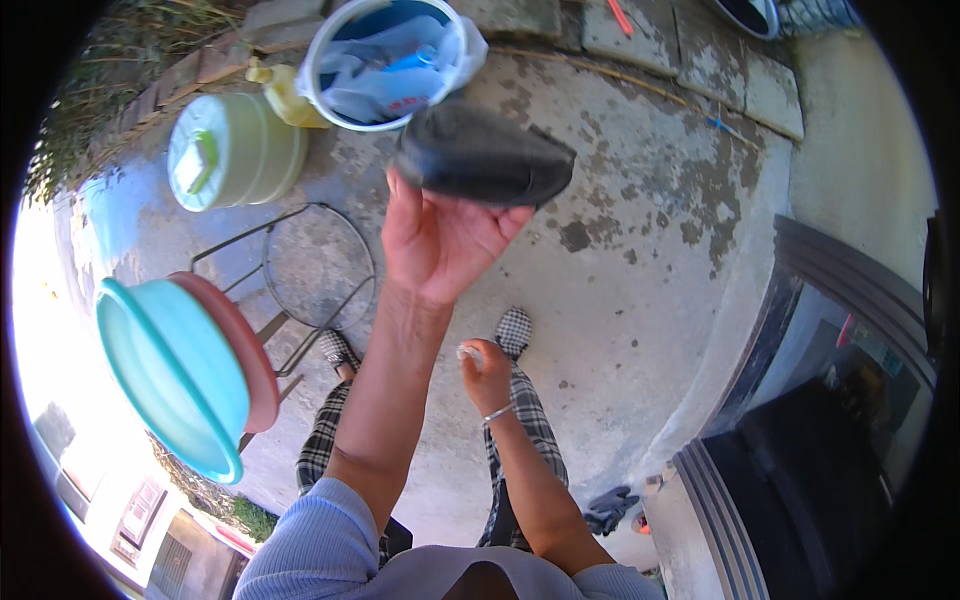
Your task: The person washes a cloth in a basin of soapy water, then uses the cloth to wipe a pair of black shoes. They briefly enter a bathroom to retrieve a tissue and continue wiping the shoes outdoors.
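Observation:
My left hand (440, 240) is raised out in front with its palm up. Its fingers are closed on a black leather shoe (485, 155), which is slightly blurred and hides most of the fingertips. Lower down, close to my legs, my right hand (486, 372) is pinched around a small whitish wad (466, 352). Most of the wad is inside the fingers, so I cannot tell its material. The shoe and the right hand are well apart.
Beyond the shoe stands a white bucket (312, 62) with a plastic bag inside. Left of it are a yellow jug (285, 95) and a pale green drum (235, 150). A metal stand (320, 265), turquoise basin (175, 375) and pink basin (250, 350) lie left; a dark-framed doorway (760, 370) is right.

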`<state>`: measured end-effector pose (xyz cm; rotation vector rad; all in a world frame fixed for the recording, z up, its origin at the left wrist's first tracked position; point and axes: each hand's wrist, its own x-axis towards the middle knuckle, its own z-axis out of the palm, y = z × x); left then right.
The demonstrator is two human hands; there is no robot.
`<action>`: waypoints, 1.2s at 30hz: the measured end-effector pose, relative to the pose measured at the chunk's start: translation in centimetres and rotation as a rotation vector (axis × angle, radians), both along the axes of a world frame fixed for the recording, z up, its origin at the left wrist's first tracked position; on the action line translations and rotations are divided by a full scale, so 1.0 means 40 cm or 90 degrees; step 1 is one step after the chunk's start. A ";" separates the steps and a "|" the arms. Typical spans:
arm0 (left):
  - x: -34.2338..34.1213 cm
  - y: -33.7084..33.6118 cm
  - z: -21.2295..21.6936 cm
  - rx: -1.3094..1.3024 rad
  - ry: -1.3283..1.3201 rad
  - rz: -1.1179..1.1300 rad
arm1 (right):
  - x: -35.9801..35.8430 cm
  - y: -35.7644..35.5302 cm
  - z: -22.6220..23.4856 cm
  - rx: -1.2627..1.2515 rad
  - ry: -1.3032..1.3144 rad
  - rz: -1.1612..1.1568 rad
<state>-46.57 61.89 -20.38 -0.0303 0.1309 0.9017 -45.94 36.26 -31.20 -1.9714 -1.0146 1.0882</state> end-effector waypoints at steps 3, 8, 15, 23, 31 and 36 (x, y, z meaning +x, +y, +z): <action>-0.154 -0.026 0.222 -0.041 0.051 0.076 | -0.014 -0.040 0.015 -0.003 0.029 -0.111; -0.491 -0.102 0.533 -0.056 0.237 0.258 | -0.084 -0.145 0.143 -0.005 0.117 -0.261; -0.863 -0.217 0.858 0.111 0.126 0.296 | -0.205 0.099 0.603 0.066 0.235 -0.137; -1.212 -0.279 0.922 0.169 0.088 0.449 | -0.654 0.353 0.798 0.054 0.336 0.227; -1.508 -0.282 0.807 0.003 0.225 0.353 | -0.969 0.479 0.443 0.046 -0.311 0.084; -1.553 -0.253 0.749 -0.011 0.761 0.199 | -1.113 0.517 0.454 -0.100 0.628 -0.360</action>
